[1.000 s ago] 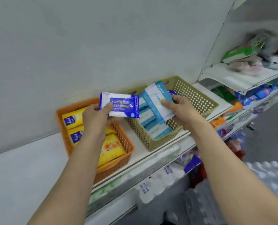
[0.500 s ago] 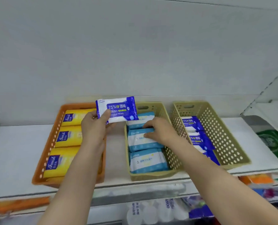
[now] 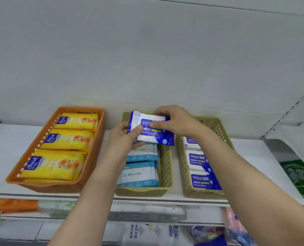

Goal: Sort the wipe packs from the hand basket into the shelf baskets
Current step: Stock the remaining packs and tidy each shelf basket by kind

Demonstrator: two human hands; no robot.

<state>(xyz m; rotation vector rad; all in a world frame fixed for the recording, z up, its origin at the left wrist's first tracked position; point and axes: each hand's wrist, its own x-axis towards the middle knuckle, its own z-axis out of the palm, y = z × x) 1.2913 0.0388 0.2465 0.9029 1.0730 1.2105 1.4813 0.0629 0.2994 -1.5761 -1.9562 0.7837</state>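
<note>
A blue-and-white alcohol wipe pack (image 3: 153, 134) is held above the back of the middle tan basket (image 3: 165, 167). My left hand (image 3: 124, 137) pinches its left end, thumb on top. My right hand (image 3: 172, 119) grips its upper right edge. The middle basket holds light-blue wipe packs (image 3: 138, 174). The right tan basket (image 3: 183, 167) holds matching blue alcohol packs (image 3: 203, 180). The orange basket (image 3: 94, 157) on the left holds yellow packs (image 3: 58, 166). The hand basket is out of view.
All three baskets stand on a white shelf (image 3: 3, 144) against a grey back wall. A green pack (image 3: 300, 174) lies at the right on the neighbouring shelf section. Below the shelf edge are bottles (image 3: 147, 233) and other goods.
My right hand left the light-blue pack in the middle basket and came up to take the alcohol pack's right side. The pack moved right, over the middle basket.
</note>
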